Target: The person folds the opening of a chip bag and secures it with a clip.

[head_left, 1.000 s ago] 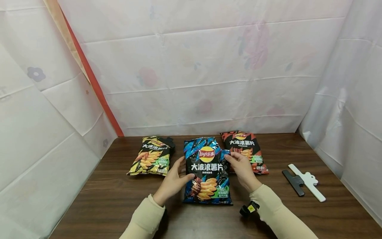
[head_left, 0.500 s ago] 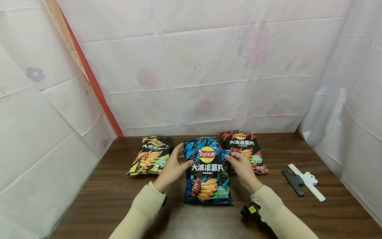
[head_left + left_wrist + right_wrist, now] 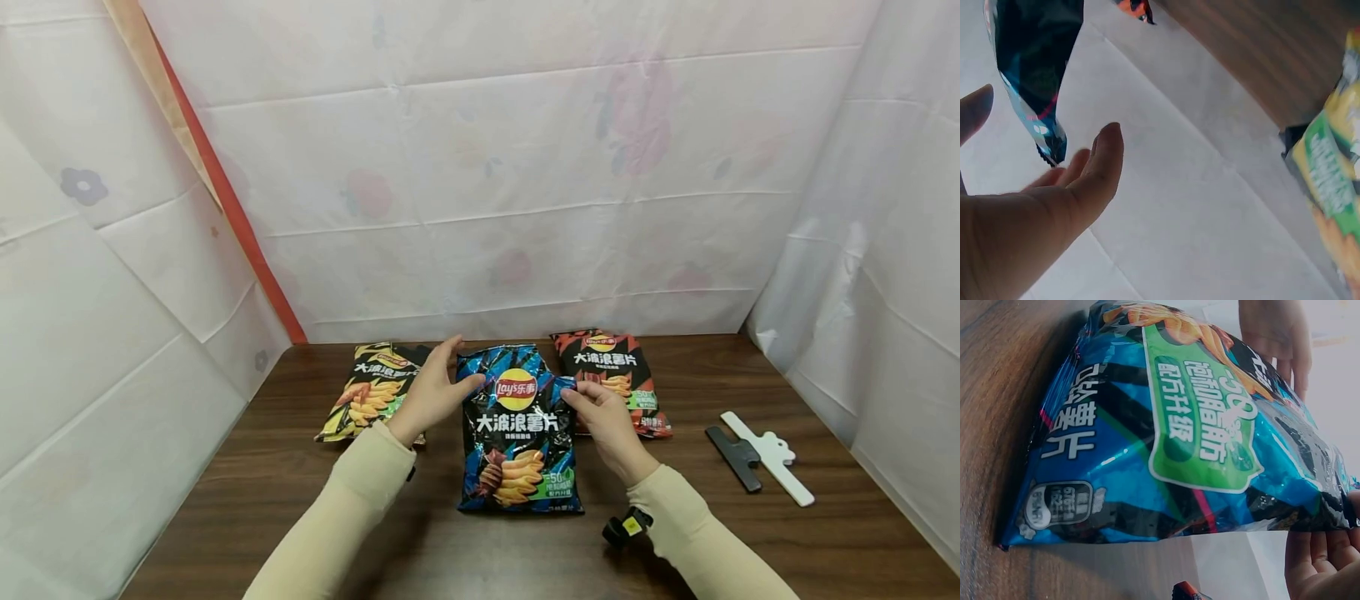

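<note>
Pinched grip, head view: right hand holds upper right corner of blue Lay's chip bag, bottom edge on wooden table, between yellow chip bag and red Lay's chip bag. Left wrist view: left hand spread wide around bag's edge, finger contact unclear. Right wrist view: right fingers beneath bag's corner.

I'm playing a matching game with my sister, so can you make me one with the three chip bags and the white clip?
Things
1. blue chip bag
2. yellow chip bag
3. red chip bag
4. white clip

Where they are in the head view
A. partly hidden behind the bag in the middle
B. farthest right of the four
C. pinched near its upper right corner by the right hand
D. farthest left of the four

Right pairs: 1-C, 2-D, 3-A, 4-B
</note>
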Tool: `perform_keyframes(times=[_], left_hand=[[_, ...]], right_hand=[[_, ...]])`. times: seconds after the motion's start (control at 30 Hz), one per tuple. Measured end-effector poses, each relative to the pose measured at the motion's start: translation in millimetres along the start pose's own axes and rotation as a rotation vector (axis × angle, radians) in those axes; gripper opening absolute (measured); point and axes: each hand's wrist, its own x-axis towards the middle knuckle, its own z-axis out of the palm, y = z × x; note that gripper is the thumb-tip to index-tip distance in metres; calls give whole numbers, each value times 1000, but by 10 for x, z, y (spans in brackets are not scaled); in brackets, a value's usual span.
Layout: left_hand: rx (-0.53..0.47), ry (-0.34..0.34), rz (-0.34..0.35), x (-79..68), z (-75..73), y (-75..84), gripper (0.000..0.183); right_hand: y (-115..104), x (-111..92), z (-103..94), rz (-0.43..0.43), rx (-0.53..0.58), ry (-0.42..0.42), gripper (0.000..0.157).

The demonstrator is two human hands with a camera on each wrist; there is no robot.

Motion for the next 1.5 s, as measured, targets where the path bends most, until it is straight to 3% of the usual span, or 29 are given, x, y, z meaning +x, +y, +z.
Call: perform_keyframes(times=[0.17,0.33,0.57,0.87,1.5], left_hand=[[84,8,38,97,-32,69,68],[103,11,96,166,-20,140,61],[118,2,123,257,-2,255,55],[150,-65,205,338,69,410,47],[370,-165,163,395,99,465,38]], right_hand=[[-15,-13,0,-2,1,-7,18],[-25,-26,6,-1,-3,-5,17],[-48,-50,6,-8,-8,-13,19],[-50,-64,1,-17,3,-20,19],[-85,-84,8,-33,-17,-30,19]])
